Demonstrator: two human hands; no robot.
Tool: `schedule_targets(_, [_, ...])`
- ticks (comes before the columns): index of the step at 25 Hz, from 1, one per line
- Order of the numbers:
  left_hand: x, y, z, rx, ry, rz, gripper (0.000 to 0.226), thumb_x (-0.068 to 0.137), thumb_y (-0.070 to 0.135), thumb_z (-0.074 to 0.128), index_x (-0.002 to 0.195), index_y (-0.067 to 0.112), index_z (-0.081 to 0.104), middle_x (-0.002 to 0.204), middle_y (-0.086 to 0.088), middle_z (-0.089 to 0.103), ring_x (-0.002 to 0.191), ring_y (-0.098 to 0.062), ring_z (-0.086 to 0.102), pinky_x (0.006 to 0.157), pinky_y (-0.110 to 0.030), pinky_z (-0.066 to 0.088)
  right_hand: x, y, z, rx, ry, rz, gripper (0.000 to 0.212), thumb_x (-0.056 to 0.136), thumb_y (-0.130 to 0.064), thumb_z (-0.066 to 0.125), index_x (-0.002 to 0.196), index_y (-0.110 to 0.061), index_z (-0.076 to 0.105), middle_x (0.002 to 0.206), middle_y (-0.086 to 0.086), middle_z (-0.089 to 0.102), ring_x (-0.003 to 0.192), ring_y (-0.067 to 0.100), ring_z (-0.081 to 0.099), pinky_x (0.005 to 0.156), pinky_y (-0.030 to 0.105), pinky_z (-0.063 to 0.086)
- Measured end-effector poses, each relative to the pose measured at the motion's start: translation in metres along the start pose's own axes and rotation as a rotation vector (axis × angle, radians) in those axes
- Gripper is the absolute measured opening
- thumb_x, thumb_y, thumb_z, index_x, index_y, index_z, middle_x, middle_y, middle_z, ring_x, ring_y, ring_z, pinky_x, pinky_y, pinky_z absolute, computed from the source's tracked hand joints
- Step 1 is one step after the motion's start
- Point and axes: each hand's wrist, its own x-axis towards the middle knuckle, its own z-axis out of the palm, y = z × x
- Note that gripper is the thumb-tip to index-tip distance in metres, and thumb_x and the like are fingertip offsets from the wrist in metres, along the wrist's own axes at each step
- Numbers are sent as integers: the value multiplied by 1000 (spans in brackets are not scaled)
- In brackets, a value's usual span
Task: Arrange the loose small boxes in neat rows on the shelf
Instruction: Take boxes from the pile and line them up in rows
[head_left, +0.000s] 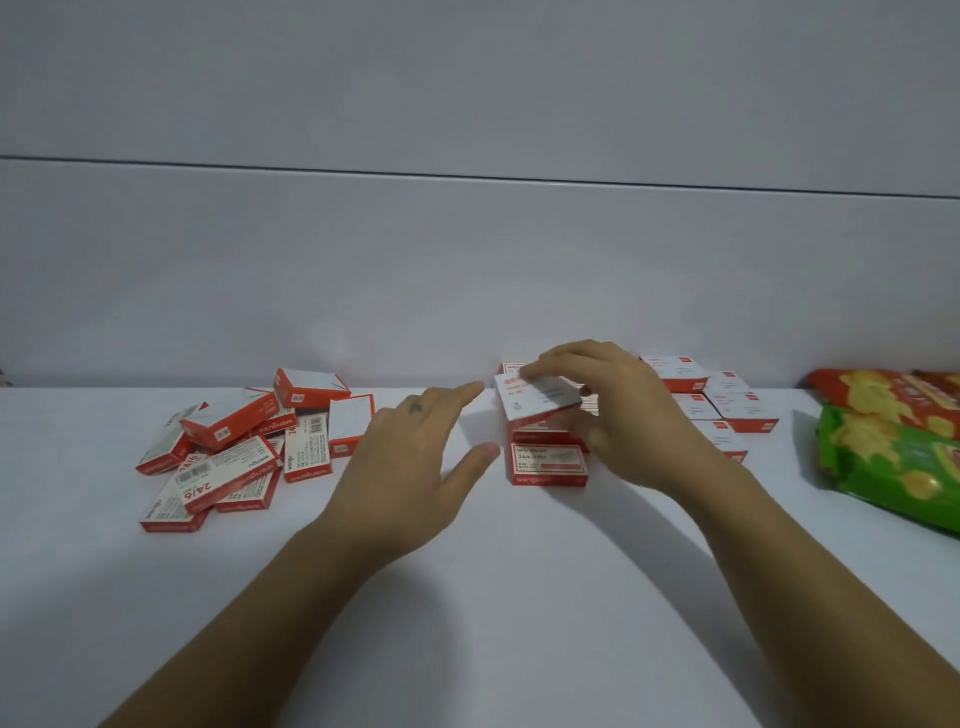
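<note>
Fingers of the right hand (628, 421) are curled round a small red-and-white box (535, 401), thumb below and fingertips over its far edge. The box is tilted, its near edge raised, right above a short stack of boxes (549, 464) at the centre of the frame. Whether it touches the stack underneath, I cannot tell. Over to the left hand (410, 457): fingers straight and spread, holding nothing, hovering just left of the stack, with the index fingertip close beside the held box. On the left of the frame there's a loose pile of boxes (244, 447), jumbled at every angle, some flat, some leaning on each other, well apart from the stack. Behind the right hand, toward the right, arranged boxes (727, 400) sit in tidy rows against the pale back wall (467, 260). Far right edge, a green snack bag (893, 467) lies on the white shelf (467, 597), with an orange-red bag (883, 389) behind it.
</note>
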Motion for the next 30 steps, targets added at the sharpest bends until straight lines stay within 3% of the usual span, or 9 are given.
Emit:
schedule_targets(4, [9, 11, 10, 137, 11, 85, 50, 87, 55, 46, 133, 37, 40, 139, 9, 46, 124, -16, 43, 101, -36, 33, 11, 51, -31, -55, -8, 199, 47, 80, -6, 72, 113, -37, 60, 120, -8, 57, 99, 13, 49, 82, 29, 45])
schedule_targets(8, [29, 27, 25, 176, 8, 188, 42, 91, 48, 46, 129, 29, 46, 131, 6, 53, 115, -17, 48, 97, -37, 33, 10, 132, -78, -279, 63, 475, 41, 79, -3, 70, 111, -27, 59, 121, 5, 59, 101, 23, 52, 77, 28, 38])
schedule_targets(12, [23, 35, 35, 212, 12, 310, 38, 91, 44, 47, 123, 26, 52, 125, 4, 59, 111, -18, 51, 91, -37, 34, 2, 173, -81, -346, -8, 626, 41, 80, -1, 69, 111, -24, 57, 124, 8, 58, 104, 27, 53, 78, 30, 44])
schedule_targets(18, [6, 18, 26, 196, 9, 329, 35, 88, 40, 56, 119, 23, 56, 117, 4, 64, 103, -19, 58, 89, -40, 41, -4, 185, -64, -288, 85, 655, 39, 78, -1, 70, 110, -22, 62, 122, 9, 58, 107, 28, 53, 76, 27, 40])
schedule_targets(23, [1, 15, 25, 154, 1, 303, 36, 89, 44, 52, 121, 27, 55, 118, 8, 62, 104, -16, 56, 89, -36, 38, -9, 181, -52, -266, 151, 631, 29, 83, -5, 67, 105, -23, 70, 125, 10, 53, 110, 27, 52, 80, 29, 41])
schedule_targets(28, [-2, 12, 24, 161, -5, 271, 40, 90, 50, 47, 124, 31, 51, 123, 10, 59, 110, -13, 52, 94, -34, 34, -1, 165, -51, -298, 71, 665, 36, 86, -1, 54, 110, -25, 68, 126, 10, 55, 110, 28, 53, 73, 30, 43])
schedule_targets(30, [-1, 9, 22, 182, -1, 245, 43, 90, 53, 44, 127, 33, 48, 127, 10, 56, 114, -13, 49, 98, -34, 32, 1, 153, -52, -300, 68, 687, 38, 84, -3, 57, 115, -24, 65, 129, 11, 53, 112, 30, 52, 77, 33, 47])
